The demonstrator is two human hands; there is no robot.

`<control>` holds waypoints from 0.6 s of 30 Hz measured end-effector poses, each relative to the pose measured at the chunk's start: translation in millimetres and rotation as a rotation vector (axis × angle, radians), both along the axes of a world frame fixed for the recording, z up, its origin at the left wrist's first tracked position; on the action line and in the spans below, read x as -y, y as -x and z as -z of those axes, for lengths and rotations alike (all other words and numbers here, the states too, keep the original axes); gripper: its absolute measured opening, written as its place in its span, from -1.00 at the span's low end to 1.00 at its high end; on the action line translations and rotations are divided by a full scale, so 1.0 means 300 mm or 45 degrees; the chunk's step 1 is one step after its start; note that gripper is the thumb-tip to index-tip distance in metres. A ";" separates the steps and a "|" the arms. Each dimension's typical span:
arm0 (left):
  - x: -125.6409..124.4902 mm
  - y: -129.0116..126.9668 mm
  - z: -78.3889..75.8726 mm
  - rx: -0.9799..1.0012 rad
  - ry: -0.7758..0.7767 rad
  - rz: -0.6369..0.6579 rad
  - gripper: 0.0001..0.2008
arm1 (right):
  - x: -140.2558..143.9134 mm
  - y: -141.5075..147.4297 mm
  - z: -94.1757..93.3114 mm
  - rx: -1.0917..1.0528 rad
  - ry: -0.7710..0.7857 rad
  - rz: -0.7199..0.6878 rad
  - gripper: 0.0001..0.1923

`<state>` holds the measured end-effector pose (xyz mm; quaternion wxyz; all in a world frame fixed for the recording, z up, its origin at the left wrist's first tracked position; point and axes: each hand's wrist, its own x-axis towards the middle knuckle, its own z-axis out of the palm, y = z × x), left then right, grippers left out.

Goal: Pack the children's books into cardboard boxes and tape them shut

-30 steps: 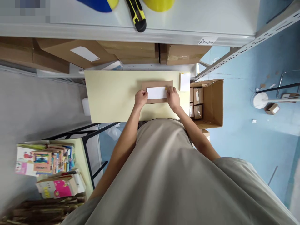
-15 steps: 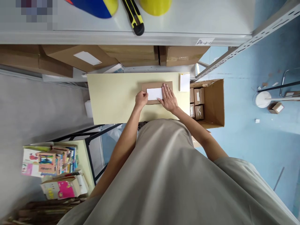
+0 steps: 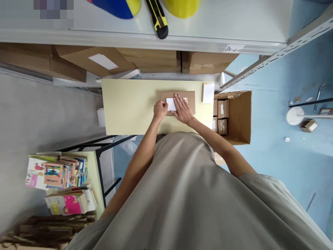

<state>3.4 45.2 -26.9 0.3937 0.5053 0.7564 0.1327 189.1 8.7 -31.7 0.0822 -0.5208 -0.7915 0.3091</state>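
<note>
A flat brown cardboard parcel (image 3: 191,99) lies on the pale yellow table (image 3: 130,106), with a white label (image 3: 170,103) on its top. My left hand (image 3: 160,110) rests at the parcel's left edge, fingers curled, touching the label's left end. My right hand (image 3: 182,109) lies flat with fingers spread over the label's middle and right part, covering most of it.
A small white pad (image 3: 208,93) sits at the table's right edge. An open carton (image 3: 240,116) with small boxes stands on the blue floor to the right. Cartons fill the shelf behind; a yellow-black knife (image 3: 158,19) lies on the upper shelf. Books (image 3: 56,172) are stacked at lower left.
My right hand went from pinching the label's right end to lying flat, then slid left across the label. My left hand stayed at the left end.
</note>
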 end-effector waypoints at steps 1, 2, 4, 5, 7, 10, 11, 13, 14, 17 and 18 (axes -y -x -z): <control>0.003 -0.001 0.001 -0.006 -0.011 -0.001 -0.85 | 0.004 0.005 0.001 -0.002 0.001 -0.036 -0.03; 0.006 -0.001 0.001 -0.011 -0.023 0.004 -0.84 | 0.012 0.011 0.002 -0.003 0.004 -0.092 -0.03; 0.017 -0.003 0.003 -0.009 -0.058 0.026 -0.82 | 0.028 0.017 0.005 -0.003 0.014 -0.216 -0.04; 0.024 -0.005 0.005 0.000 -0.084 0.037 -0.84 | 0.033 0.016 0.005 -0.002 0.019 -0.267 -0.05; 0.041 -0.012 0.009 0.035 -0.146 0.044 -0.88 | 0.036 0.008 0.006 0.000 0.032 -0.331 -0.07; 0.066 -0.023 0.020 0.104 -0.208 -0.003 -0.95 | 0.026 0.002 0.004 0.002 0.044 -0.345 -0.10; 0.074 -0.024 0.025 0.125 -0.216 -0.024 -0.93 | 0.021 0.005 0.002 0.003 0.044 -0.333 -0.11; 0.087 -0.022 0.039 0.153 -0.229 -0.037 -0.85 | 0.007 0.022 0.002 0.012 0.038 -0.286 -0.12; 0.093 -0.018 0.048 0.160 -0.236 -0.026 -0.81 | -0.002 0.034 0.004 0.016 0.029 -0.258 -0.12; 0.103 0.002 0.081 0.159 -0.249 0.040 -0.73 | -0.031 0.070 0.023 0.019 -0.019 -0.172 -0.13; 0.105 0.010 0.094 0.158 -0.253 0.056 -0.71 | -0.038 0.079 0.032 0.013 -0.037 -0.151 -0.13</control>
